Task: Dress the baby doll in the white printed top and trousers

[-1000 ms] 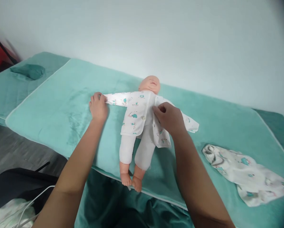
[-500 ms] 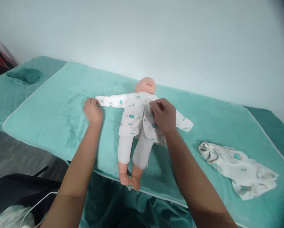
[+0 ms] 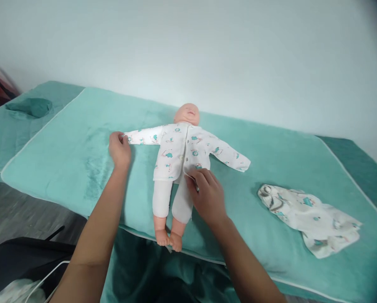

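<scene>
Two hands grip the printed jacket (image 3: 170, 153) on the doll (image 3: 187, 114), which lies mid-bed (image 3: 81, 122): the left (image 3: 120, 148) pinches a cuff, the right (image 3: 205, 191) the lower front edge. Best keep the sleeve lightly taut while aligning both front edges evenly.

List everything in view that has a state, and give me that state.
Doll: on its back, arms spread
Jacket: on the doll, middle button undone
Pants: on the doll
Loose garment: off, crumpled
Left hand: closed on the jacket's cuff
Right hand: closed on the jacket's lower front edge
</scene>
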Demonstrator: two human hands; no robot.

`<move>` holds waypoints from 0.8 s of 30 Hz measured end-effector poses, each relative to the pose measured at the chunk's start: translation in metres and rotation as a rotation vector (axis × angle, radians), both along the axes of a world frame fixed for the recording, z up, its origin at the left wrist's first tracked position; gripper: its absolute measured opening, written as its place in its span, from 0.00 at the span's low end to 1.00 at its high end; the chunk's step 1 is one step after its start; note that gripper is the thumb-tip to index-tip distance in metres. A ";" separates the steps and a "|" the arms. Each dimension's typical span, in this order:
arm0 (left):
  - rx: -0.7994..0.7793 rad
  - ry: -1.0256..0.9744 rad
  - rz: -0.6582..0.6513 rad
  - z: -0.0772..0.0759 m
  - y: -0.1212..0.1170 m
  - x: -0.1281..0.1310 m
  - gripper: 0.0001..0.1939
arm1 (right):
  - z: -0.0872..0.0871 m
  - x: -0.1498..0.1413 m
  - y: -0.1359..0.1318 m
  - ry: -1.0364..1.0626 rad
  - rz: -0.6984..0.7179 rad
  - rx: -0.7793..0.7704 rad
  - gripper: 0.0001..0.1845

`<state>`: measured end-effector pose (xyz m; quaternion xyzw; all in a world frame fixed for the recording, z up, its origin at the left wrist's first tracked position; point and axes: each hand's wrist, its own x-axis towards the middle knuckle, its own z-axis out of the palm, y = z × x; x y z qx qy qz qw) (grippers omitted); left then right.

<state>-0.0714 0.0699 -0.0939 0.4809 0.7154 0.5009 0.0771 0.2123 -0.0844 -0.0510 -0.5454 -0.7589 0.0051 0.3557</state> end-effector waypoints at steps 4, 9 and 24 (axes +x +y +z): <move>0.022 0.013 -0.010 -0.002 0.001 -0.002 0.07 | 0.012 -0.015 0.007 0.109 0.006 0.002 0.09; 0.077 0.146 0.014 0.004 -0.006 0.000 0.15 | 0.023 -0.001 0.006 0.222 0.060 -0.078 0.13; -0.242 -0.075 -0.759 0.018 -0.037 0.075 0.22 | -0.032 0.042 0.063 0.607 -0.153 -0.384 0.27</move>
